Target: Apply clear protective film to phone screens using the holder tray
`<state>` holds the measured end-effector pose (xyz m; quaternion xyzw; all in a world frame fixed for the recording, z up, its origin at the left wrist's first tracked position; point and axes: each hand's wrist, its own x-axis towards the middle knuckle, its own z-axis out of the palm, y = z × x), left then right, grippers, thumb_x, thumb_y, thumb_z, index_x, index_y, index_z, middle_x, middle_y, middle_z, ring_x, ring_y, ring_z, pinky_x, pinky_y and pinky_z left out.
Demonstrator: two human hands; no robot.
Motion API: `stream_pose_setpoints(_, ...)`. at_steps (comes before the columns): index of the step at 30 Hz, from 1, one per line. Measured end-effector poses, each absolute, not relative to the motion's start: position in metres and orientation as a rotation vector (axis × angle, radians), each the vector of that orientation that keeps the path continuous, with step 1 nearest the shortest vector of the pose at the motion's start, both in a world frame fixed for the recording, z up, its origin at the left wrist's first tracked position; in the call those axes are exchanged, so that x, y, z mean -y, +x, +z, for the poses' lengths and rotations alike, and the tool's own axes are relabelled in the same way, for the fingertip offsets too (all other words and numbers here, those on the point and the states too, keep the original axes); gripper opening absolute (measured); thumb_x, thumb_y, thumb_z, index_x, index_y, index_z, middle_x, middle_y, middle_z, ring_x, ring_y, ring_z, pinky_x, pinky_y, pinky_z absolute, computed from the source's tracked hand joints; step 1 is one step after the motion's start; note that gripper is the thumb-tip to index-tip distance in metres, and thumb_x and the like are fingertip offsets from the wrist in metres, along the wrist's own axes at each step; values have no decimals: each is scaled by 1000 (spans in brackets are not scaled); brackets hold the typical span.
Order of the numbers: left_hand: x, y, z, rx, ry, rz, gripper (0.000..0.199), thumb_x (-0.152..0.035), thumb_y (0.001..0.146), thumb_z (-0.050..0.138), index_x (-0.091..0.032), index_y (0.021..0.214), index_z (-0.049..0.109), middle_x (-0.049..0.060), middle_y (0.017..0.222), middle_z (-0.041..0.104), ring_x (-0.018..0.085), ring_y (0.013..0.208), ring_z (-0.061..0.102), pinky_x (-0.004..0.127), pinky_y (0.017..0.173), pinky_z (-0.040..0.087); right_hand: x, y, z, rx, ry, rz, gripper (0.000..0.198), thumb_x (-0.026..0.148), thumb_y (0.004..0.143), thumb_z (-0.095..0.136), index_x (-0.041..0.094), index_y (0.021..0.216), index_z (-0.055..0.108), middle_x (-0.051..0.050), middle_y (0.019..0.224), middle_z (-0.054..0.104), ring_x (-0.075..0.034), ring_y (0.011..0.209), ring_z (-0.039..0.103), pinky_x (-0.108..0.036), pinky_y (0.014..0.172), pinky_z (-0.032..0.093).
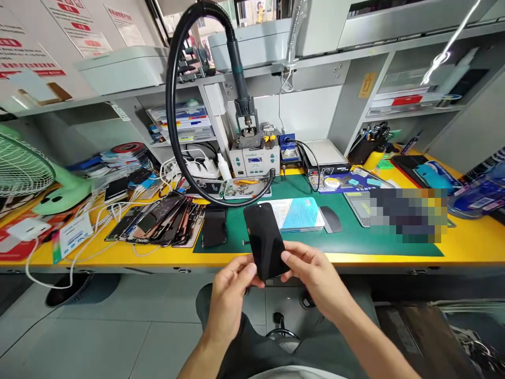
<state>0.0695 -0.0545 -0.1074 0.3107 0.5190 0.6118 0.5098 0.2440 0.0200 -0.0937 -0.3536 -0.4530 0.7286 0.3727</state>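
A black smartphone [265,237] is held up in front of the bench's near edge, its dark glossy face towards me. Whether it is a whole phone or only a screen panel I cannot tell. My left hand [233,284] grips its lower left corner, thumb at the front edge. On the lower right edge, my right hand [310,267] pinches it between thumb and fingers. Behind the phone are a green work mat [307,242] and a blue-and-white booklet stack [300,215]. Another dark phone-sized piece [214,228] lies on the mat to the left.
Phone screens and parts [165,218] lie piled left, near white cables [112,210] and a green fan [59,184]. At the back stands a hot-air station [255,160]; its black hose [170,95] arches over the bench. A blurred patch [408,215] covers something at right.
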Motion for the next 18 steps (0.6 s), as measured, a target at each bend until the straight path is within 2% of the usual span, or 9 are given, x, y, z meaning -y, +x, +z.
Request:
stream_pose_setpoints(3, 44, 45, -105, -1403, 980, 1534, 35, -41, 90, 69, -21, 118, 70, 9, 110, 72, 23, 100, 67, 33, 79, 57, -58, 267, -84, 1431, -995, 1793, 43, 50, 85, 69, 16, 110, 76, -7, 88, 72, -19, 74, 61, -28, 64, 50)
stream_pose_setpoints(6, 22, 22, -95, -1615, 1481, 1392, 40, -37, 91, 69, -26, 129, 64, 8, 130, 64, 24, 113, 65, 37, 93, 56, -112, 289, -70, 1863, -1086, 1557, 34, 44, 88, 61, 15, 99, 76, -5, 80, 69, -18, 67, 58, -28, 63, 47)
stream_pose_setpoints(8, -1, 15, -87, -1666, 1851, 1207, 46, -36, 90, 68, -26, 134, 60, 8, 141, 59, 25, 123, 60, 41, 105, 51, -148, 297, -62, 2163, -1153, 1381, 30, 39, 88, 57, 16, 95, 75, -4, 76, 67, -18, 64, 58, -27, 58, 44)
stream_pose_setpoints(11, -40, 15, -78, -1617, 2203, 900, 59, -38, 89, 69, -25, 144, 52, 8, 149, 54, 26, 139, 49, 45, 120, 39, -186, 297, -52, 2338, -1220, 1295, 22, 30, 81, 60, 16, 90, 75, -3, 72, 67, -17, 58, 55, -27, 53, 41)
stream_pose_setpoints(14, -74, 22, -79, -1519, 2315, 655, 67, -45, 85, 72, -23, 146, 51, 9, 153, 51, 29, 145, 42, 48, 123, 34, -200, 288, -49, 2445, -1243, 1237, 24, 23, 79, 58, 17, 91, 77, -2, 71, 67, -15, 54, 51, -26, 50, 38)
stream_pose_setpoints(18, -100, 28, -88, -1419, 2361, 570, 56, -50, 85, 71, -23, 134, 62, 9, 146, 59, 30, 141, 47, 49, 123, 33, -200, 283, -49, 2544, -1277, 1057, 30, 15, 76, 59, 18, 97, 80, -1, 74, 71, -14, 57, 55, -24, 53, 37)
